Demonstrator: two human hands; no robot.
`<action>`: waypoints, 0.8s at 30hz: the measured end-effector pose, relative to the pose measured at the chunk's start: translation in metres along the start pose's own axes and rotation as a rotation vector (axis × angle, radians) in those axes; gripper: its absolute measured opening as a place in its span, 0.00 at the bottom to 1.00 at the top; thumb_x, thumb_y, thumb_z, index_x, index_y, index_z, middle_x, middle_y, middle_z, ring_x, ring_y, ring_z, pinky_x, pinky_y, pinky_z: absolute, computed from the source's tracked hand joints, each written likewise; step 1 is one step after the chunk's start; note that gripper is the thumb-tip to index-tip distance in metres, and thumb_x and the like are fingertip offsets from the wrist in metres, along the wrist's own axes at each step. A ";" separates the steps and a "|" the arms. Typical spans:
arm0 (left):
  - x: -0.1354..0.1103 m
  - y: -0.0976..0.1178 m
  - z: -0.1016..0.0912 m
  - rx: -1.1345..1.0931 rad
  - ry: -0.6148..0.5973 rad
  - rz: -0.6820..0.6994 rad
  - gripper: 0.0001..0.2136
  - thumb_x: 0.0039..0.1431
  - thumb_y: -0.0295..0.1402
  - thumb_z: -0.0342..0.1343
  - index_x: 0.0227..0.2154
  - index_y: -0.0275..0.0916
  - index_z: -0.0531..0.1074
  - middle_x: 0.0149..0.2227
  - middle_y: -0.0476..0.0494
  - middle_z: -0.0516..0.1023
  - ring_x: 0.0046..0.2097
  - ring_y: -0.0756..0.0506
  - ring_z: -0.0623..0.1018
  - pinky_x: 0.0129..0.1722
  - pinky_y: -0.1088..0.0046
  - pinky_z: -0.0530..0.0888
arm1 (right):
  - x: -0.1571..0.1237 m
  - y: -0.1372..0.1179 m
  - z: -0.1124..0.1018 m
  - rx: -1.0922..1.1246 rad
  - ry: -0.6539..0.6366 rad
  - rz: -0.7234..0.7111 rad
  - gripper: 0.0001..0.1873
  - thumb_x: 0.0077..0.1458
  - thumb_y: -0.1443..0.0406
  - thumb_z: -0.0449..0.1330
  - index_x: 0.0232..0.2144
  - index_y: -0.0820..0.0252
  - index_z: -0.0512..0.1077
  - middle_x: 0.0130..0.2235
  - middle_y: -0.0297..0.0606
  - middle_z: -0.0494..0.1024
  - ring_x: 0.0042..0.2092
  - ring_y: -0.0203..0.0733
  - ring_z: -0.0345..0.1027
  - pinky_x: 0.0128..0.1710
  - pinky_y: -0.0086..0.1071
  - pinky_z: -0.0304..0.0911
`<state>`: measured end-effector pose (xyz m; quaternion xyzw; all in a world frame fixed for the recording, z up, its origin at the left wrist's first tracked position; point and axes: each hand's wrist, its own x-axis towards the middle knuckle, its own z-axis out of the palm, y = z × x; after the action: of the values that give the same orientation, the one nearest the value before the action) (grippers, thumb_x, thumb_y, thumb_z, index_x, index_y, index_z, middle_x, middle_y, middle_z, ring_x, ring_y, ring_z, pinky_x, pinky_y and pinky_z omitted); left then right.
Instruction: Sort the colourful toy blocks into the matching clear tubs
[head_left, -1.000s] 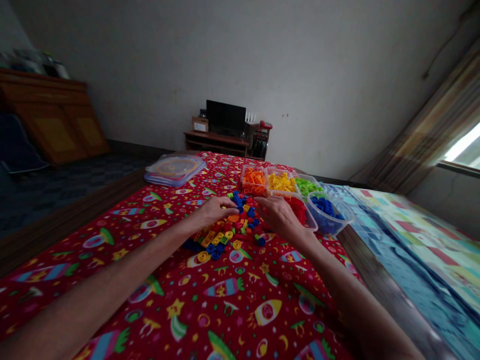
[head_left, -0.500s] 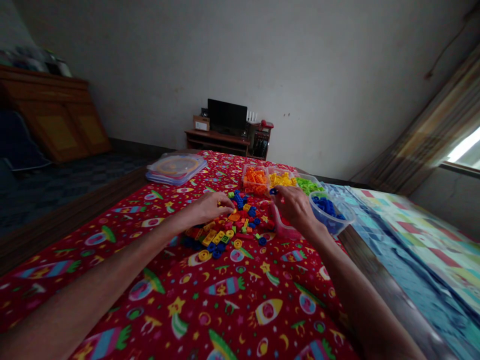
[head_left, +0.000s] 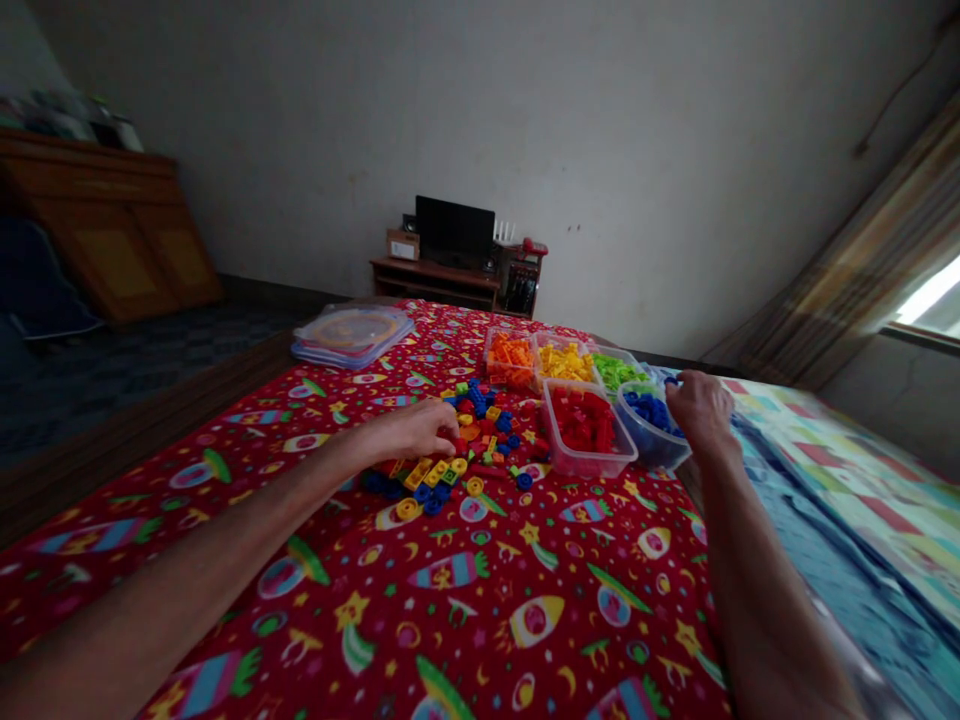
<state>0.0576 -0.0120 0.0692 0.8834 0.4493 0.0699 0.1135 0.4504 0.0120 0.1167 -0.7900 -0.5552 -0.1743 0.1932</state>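
Observation:
My left hand (head_left: 421, 430) reaches into the left side of a loose pile of mixed toy bricks (head_left: 487, 428). Its fingers are bent together on the bricks, and what they pinch cannot be made out. Over the right rim of a round clear tub (head_left: 654, 455) of blue bricks, my right hand (head_left: 703, 408) pinches a small dark blue toy brick (head_left: 672, 380). To the left of that tub stands a clear box (head_left: 592, 466) of red bricks. Behind them sit boxes of orange bricks (head_left: 511, 358), yellow bricks (head_left: 564, 362) and green bricks (head_left: 616, 373).
A red patterned cloth (head_left: 450, 620) covers the table. Stacked clear lids (head_left: 352, 338) lie at its far left. A bed with a patchwork cover (head_left: 862, 470) adjoins on the right. Against the wall, a monitor (head_left: 454, 232) stands on a desk.
My right hand has moved right with the blue brick, from above the red box to the blue tub. My left hand has shifted slightly left and down at the pile.

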 end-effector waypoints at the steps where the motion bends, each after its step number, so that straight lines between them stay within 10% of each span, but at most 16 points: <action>1: 0.000 0.000 0.001 0.010 0.007 0.016 0.06 0.48 0.32 0.57 0.27 0.38 0.79 0.31 0.45 0.78 0.34 0.47 0.75 0.33 0.78 0.67 | 0.000 0.001 0.002 0.001 -0.011 0.009 0.19 0.55 0.64 0.49 0.44 0.68 0.74 0.40 0.56 0.75 0.43 0.54 0.67 0.39 0.42 0.59; 15: 0.001 0.025 0.002 -0.767 0.281 -0.202 0.19 0.48 0.50 0.57 0.32 0.37 0.77 0.31 0.47 0.78 0.35 0.45 0.75 0.35 0.72 0.68 | -0.098 -0.124 -0.015 0.457 -0.038 -1.007 0.18 0.59 0.62 0.54 0.50 0.64 0.67 0.38 0.44 0.77 0.36 0.40 0.68 0.34 0.31 0.59; 24: 0.003 0.029 0.005 -0.780 0.199 -0.062 0.19 0.54 0.49 0.53 0.36 0.37 0.78 0.34 0.46 0.79 0.39 0.44 0.76 0.40 0.71 0.70 | -0.114 -0.138 -0.029 0.270 -0.118 -1.013 0.11 0.61 0.65 0.51 0.33 0.64 0.71 0.30 0.40 0.75 0.29 0.34 0.63 0.30 0.29 0.51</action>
<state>0.0836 -0.0268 0.0721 0.7489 0.4246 0.3170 0.3980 0.2812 -0.0524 0.1011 -0.3991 -0.8949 -0.1278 0.1531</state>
